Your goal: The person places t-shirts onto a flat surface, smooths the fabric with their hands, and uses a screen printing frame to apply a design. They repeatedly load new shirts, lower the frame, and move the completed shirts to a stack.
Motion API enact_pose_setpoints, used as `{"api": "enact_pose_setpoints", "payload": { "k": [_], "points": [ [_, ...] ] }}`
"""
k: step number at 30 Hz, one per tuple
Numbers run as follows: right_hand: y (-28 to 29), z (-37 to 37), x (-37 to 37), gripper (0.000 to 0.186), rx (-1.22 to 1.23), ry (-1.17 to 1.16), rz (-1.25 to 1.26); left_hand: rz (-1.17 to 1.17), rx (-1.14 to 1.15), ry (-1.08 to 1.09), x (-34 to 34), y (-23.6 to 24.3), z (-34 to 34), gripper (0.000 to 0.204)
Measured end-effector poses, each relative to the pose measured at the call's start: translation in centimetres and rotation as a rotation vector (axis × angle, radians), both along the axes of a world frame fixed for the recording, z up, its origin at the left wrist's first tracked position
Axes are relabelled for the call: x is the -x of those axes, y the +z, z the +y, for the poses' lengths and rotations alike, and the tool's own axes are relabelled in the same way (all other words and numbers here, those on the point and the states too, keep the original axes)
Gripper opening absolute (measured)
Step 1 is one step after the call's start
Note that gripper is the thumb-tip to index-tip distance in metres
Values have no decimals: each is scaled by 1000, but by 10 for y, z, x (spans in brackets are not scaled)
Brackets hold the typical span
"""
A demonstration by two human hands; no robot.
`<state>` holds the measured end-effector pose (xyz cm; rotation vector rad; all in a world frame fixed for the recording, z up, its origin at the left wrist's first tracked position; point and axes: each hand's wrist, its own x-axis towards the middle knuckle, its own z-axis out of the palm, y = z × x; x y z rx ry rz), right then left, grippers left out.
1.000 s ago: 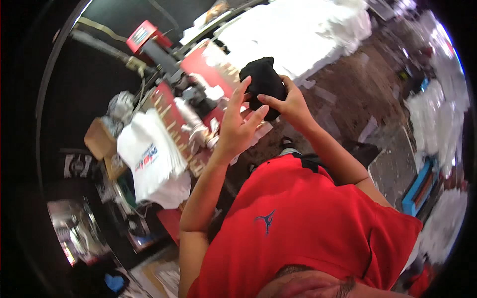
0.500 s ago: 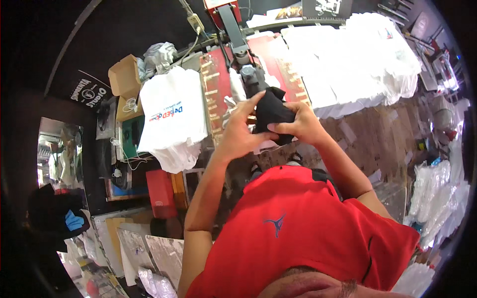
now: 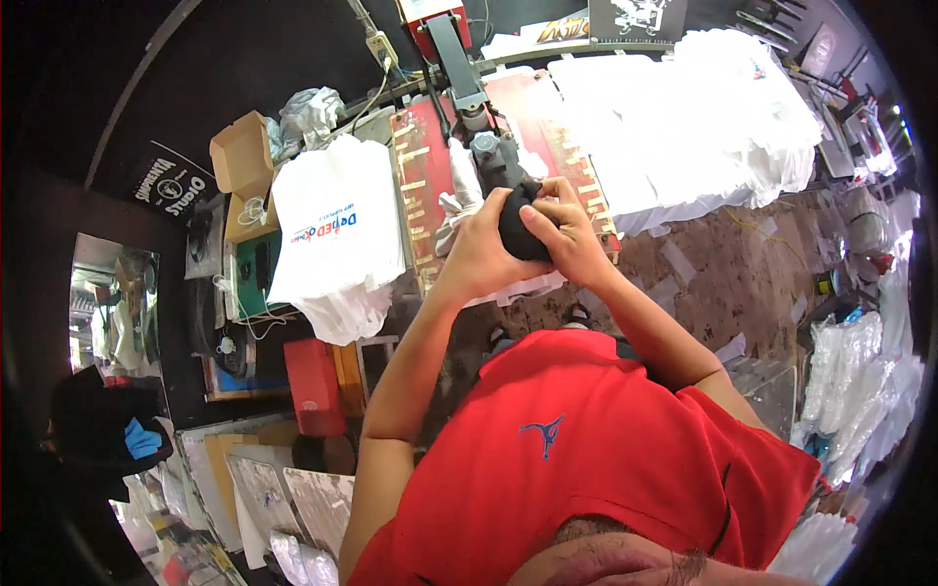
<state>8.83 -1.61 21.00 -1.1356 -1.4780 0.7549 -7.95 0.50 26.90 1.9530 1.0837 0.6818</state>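
On the left, we see stacked white shirts [image 3: 327, 210] by the left edge of the red press bed [image 3: 532, 103]. Our left hand [image 3: 481, 256] cups the black bundle [image 3: 520, 234] over the near edge, fingers curled round it; our right hand [image 3: 575, 239] grips its top, probably holding something soft compact. White garments [image 3: 684, 127] lie along the right edge!

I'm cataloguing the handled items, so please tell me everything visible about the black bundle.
The black bundle is compact and rounded, dark and matte, with a bunched bit at its top. It looks like soft fabric; no print shows on the visible part. The left hand wraps its left and lower sides; the right hand grips its right and upper sides, thumb across its front. It appears before the red board; its underside is hidden.
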Motion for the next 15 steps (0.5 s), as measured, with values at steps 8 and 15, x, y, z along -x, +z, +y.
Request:
{"api": "enact_pose_setpoints", "payload": {
  "k": [8,15],
  "points": [
    [10,4,-1,42,85,-226,-6,-341,-13,123,-22,-44,0,71],
    [14,8,-14,74,-29,-17,-107,-493,123,38,-23,-58,23,53]
  ]
}}
